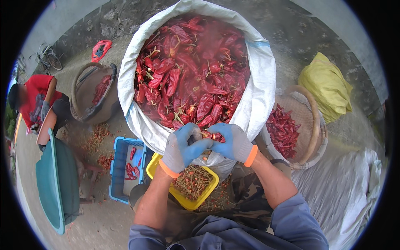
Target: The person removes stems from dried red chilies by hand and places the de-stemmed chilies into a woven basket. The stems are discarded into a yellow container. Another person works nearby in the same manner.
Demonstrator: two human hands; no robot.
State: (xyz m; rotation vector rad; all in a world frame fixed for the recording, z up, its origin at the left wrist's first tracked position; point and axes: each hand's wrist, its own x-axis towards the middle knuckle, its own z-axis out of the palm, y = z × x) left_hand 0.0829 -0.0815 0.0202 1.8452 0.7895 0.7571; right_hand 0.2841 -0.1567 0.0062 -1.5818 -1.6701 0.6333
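A white woven sack (261,65) with its rim rolled back stands before me, full of dried red chilli peppers (193,72), many with stems on. Both my hands wear grey work gloves with blue coated fingers and orange cuffs. At the sack's near rim, my right hand (232,140) grips a dried chilli (217,137). My left hand (186,147) meets it there, thumb and forefinger closed at the chilli's stem end. Below my hands sits a yellow plastic basin (195,204) holding loose stems and bits of chilli.
A blue plastic crate (117,168) with several chillies stands left of the basin. At right are a wicker basket (307,125) of chillies and a yellow sack (326,87). Another wicker basket (90,90), a teal tub (56,184) and a seated person (40,93) are at left.
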